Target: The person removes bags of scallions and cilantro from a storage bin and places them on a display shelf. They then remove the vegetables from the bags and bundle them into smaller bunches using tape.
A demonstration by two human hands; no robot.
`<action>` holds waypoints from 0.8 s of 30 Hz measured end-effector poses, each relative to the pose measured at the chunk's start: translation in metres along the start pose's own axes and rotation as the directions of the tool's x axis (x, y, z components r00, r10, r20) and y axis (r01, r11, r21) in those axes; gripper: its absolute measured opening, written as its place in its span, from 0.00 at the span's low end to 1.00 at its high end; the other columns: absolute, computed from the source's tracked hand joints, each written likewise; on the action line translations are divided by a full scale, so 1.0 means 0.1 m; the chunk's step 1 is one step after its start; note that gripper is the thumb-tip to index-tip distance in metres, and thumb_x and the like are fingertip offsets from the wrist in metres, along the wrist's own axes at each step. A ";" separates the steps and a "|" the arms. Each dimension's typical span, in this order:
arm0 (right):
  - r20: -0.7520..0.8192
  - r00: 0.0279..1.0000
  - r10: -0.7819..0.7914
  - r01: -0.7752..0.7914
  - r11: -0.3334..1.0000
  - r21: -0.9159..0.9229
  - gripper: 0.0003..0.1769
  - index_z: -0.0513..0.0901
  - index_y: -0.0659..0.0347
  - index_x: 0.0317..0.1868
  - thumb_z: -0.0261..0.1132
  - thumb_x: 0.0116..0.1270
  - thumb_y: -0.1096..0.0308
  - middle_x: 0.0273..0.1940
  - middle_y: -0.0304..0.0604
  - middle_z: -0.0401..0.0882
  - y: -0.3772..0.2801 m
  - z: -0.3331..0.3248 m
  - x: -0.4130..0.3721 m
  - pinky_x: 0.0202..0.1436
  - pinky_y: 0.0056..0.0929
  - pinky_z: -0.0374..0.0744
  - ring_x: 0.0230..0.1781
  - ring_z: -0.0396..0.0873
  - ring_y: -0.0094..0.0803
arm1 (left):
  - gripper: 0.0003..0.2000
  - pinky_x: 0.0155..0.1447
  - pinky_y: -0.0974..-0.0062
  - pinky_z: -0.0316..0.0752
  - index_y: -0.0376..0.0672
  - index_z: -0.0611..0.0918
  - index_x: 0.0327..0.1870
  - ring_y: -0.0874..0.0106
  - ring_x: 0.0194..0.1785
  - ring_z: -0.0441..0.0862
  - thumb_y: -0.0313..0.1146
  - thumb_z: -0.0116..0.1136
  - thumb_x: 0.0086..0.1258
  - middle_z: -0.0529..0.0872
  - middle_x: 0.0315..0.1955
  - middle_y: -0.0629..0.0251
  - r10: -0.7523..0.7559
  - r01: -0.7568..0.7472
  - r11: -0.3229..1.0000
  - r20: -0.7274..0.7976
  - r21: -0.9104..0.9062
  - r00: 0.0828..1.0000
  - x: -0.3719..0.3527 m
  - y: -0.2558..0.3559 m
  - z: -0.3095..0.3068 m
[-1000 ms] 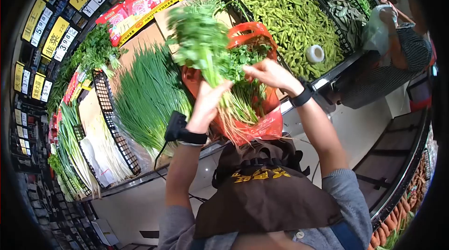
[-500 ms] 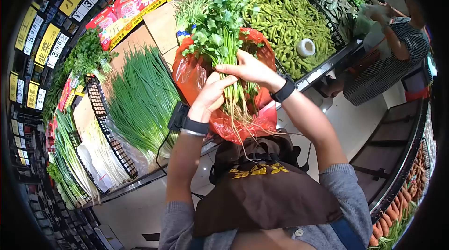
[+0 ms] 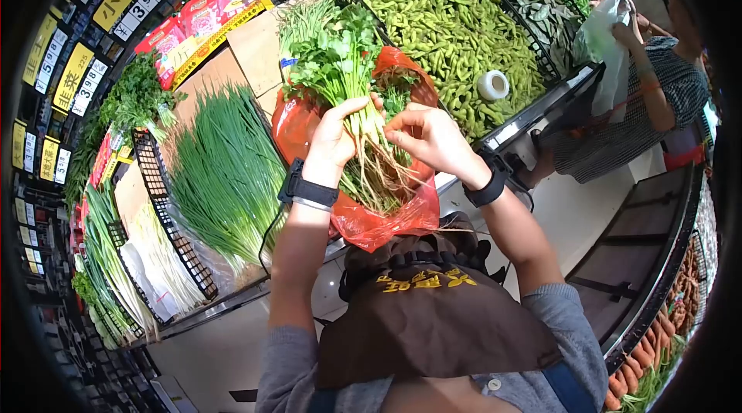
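Observation:
My left hand is wrapped round the stems of a leafy green bunch, its leaves pointing away from me. Thin brown roots hang from the bunch toward my body. Close by on the right, my right hand has its thumb and forefinger pinched together beside the roots; what they hold, if anything, is too small to make out. Both hands are over an open red plastic bag with more greens inside.
Long green chives lie left of the bag. Behind it, green pods fill a display, with a white tape roll on them. A person with a plastic bag stands at the right. Carrots are at lower right.
The bunch has shifted left and tilted, held by my left hand alone. My right hand has come off the stems and moved right, down beside the roots. The person's plastic bag has moved.

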State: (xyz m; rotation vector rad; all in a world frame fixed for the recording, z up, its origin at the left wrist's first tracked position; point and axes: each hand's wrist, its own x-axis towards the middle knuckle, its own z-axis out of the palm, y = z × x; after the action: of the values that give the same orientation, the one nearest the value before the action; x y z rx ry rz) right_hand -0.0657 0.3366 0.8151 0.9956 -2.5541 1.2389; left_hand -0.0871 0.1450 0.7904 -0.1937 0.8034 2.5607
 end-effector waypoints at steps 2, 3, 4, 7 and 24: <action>0.093 0.988 0.119 -0.146 0.912 0.384 0.10 0.82 0.62 0.34 0.64 0.55 0.65 0.25 0.41 0.74 0.20 0.17 -0.05 0.32 0.27 0.73 0.25 0.74 0.30 | 0.12 0.46 0.68 0.76 0.35 0.74 0.47 0.64 0.40 0.79 0.27 0.52 0.62 0.81 0.37 0.58 0.099 -0.099 0.995 0.002 -0.008 0.995 -0.04 -0.07 0.02; 0.151 0.977 0.151 -0.206 0.858 0.471 0.11 0.81 0.65 0.36 0.64 0.54 0.66 0.24 0.39 0.72 0.22 0.22 -0.06 0.31 0.24 0.71 0.25 0.71 0.24 | 0.13 0.50 0.66 0.75 0.35 0.74 0.48 0.63 0.43 0.78 0.26 0.51 0.62 0.80 0.38 0.57 0.080 -0.079 0.997 0.069 -0.009 0.994 -0.04 -0.09 -0.02; 0.171 0.966 0.194 -0.251 0.864 0.437 0.10 0.81 0.64 0.35 0.65 0.54 0.67 0.22 0.34 0.71 0.19 0.21 -0.09 0.29 0.21 0.69 0.23 0.69 0.20 | 0.13 0.51 0.66 0.75 0.35 0.73 0.48 0.62 0.45 0.78 0.26 0.51 0.62 0.80 0.40 0.57 0.107 -0.105 0.994 0.075 -0.032 0.991 -0.03 -0.13 -0.06; 0.232 0.919 0.320 -0.395 0.733 0.555 0.08 0.81 0.64 0.33 0.66 0.56 0.69 0.21 0.28 0.69 0.27 0.37 -0.14 0.26 0.17 0.67 0.20 0.65 0.15 | 0.15 0.53 0.65 0.74 0.35 0.73 0.50 0.62 0.46 0.78 0.26 0.51 0.61 0.79 0.42 0.57 0.106 -0.104 0.994 0.046 -0.043 0.993 -0.07 -0.19 -0.13; 0.106 0.915 0.390 -0.380 0.740 0.555 0.10 0.76 0.64 0.28 0.67 0.58 0.67 0.18 0.32 0.76 0.13 0.52 -0.16 0.22 0.13 0.68 0.18 0.72 0.13 | 0.18 0.35 0.68 0.82 0.40 0.71 0.56 0.69 0.40 0.81 0.27 0.54 0.64 0.80 0.39 0.63 0.145 -0.142 0.970 0.001 0.199 0.989 -0.18 -0.33 -0.24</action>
State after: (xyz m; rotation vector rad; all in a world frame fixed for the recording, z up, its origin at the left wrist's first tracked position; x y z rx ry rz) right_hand -0.0533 0.3117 0.7668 0.5068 -2.4962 2.2035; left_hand -0.0562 0.1489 0.7583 -0.0934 1.1090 2.5919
